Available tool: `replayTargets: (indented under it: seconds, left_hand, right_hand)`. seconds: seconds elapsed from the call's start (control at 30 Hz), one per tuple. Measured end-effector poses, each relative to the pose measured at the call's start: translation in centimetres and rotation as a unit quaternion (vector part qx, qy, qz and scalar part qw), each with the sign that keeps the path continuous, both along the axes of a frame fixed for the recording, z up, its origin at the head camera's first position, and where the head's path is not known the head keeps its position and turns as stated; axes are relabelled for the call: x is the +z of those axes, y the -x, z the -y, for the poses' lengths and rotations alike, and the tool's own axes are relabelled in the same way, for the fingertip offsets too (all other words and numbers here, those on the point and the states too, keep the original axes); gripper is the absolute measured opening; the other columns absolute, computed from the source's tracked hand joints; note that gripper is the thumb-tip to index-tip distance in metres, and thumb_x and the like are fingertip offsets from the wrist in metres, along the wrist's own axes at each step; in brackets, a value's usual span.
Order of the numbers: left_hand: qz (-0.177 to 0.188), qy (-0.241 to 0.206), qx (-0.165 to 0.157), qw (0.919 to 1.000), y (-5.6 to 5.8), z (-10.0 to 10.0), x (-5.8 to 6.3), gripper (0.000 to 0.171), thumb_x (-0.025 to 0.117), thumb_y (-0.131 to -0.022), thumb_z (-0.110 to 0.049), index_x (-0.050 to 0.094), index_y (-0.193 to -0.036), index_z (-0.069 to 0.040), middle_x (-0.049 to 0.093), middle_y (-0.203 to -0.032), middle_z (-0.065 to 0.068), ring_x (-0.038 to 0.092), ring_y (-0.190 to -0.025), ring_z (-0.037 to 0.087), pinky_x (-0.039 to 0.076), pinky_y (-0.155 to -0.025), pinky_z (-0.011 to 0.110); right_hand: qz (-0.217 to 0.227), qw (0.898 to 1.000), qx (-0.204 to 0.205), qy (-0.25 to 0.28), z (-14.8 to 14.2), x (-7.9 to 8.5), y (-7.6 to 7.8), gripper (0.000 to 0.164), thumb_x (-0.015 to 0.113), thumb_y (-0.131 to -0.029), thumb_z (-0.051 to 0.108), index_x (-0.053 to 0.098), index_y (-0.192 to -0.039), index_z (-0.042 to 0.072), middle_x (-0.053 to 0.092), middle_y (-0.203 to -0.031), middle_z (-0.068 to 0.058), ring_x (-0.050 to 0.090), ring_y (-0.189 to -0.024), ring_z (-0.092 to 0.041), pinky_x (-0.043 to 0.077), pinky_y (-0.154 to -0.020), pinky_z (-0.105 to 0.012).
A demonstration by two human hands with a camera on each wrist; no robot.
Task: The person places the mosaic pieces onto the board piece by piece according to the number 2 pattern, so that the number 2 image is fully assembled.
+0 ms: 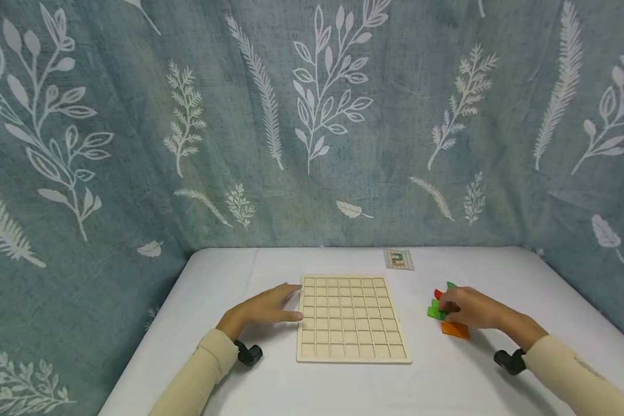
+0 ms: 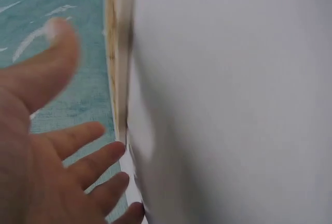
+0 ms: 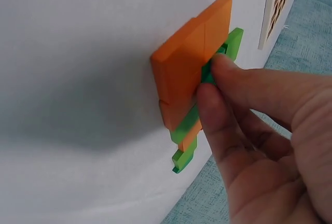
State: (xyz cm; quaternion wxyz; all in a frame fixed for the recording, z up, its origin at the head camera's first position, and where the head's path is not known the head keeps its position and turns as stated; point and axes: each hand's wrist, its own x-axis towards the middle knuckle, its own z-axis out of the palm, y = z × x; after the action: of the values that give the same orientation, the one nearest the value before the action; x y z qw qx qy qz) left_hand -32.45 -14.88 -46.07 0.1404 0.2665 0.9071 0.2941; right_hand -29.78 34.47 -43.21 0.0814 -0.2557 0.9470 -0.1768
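A pale wooden board (image 1: 351, 318) with a square grid of recessed cells lies flat on the table. At its left edge, my left hand (image 1: 271, 306) is spread, thumb and fingertips right at the rim and nothing held. To the right of the board, my right hand (image 1: 470, 309) reaches into a small pile of coloured flat pieces. In the right wrist view, its thumb and index finger pinch a dark green piece (image 3: 207, 72). Orange pieces (image 3: 189, 53) lie beside it, with light green pieces (image 3: 234, 42) close by. The hand partly hides the pile.
A small card (image 1: 398, 259) with a coloured grid pattern lies near the table's back edge. A red piece (image 1: 438, 294) shows at the pile's left. White cloth (image 1: 353, 393) covers the table, and a leaf-patterned curtain (image 1: 312, 202) hangs behind it.
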Motion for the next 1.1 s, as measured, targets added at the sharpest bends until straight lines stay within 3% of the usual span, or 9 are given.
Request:
replayTargets:
  seconds: [0.3,0.5,0.9,1.1]
  left_hand:
    - [-0.008,0.037,-0.052,0.9979,-0.6,0.1,-1.5,0.102,0.080,-0.081,-0.047,0.026,-0.158,-0.006,0.017,-0.167,0.015,0.009,-0.156,0.035,0.006,-0.127,0.055]
    - [-0.020,0.027,-0.050,0.9982,-0.4,0.2,-1.5,0.102,0.079,-0.082,-0.046,0.025,-0.159,-0.008,0.017,-0.167,0.013,0.008,-0.156,0.034,0.003,-0.128,0.054]
    - [-0.005,0.028,-0.045,0.9986,-0.3,0.3,-1.4,0.102,0.078,-0.082,-0.048,0.023,-0.160,-0.012,0.015,-0.168,0.009,0.006,-0.157,0.029,0.002,-0.128,0.051]
    - [-0.005,0.026,-0.047,0.9985,-0.3,0.2,-1.3,0.102,0.077,-0.083,-0.050,0.022,-0.160,-0.011,0.015,-0.168,0.009,0.006,-0.157,0.030,0.001,-0.128,0.051]
  right_hand:
    - [0.042,0.998,-0.035,-0.015,0.7,-0.3,0.2,0.021,0.080,-0.081,0.007,0.072,-0.100,0.011,0.064,-0.093,0.004,0.055,-0.082,-0.011,0.054,-0.071,-0.022]
    - [0.026,0.999,-0.030,-0.027,0.9,-0.1,0.6,0.018,0.080,-0.082,0.008,0.072,-0.098,0.011,0.063,-0.093,0.004,0.053,-0.082,-0.011,0.052,-0.071,-0.021]
    - [0.053,0.997,-0.039,-0.029,1.0,0.2,0.7,0.015,0.077,-0.083,0.009,0.067,-0.093,0.012,0.059,-0.083,0.004,0.051,-0.076,-0.012,0.048,-0.065,-0.021]
    - [0.034,0.998,-0.043,-0.019,0.9,0.8,0.7,0.020,0.078,-0.080,0.008,0.065,-0.094,0.009,0.057,-0.084,0.001,0.050,-0.076,-0.013,0.047,-0.063,-0.022]
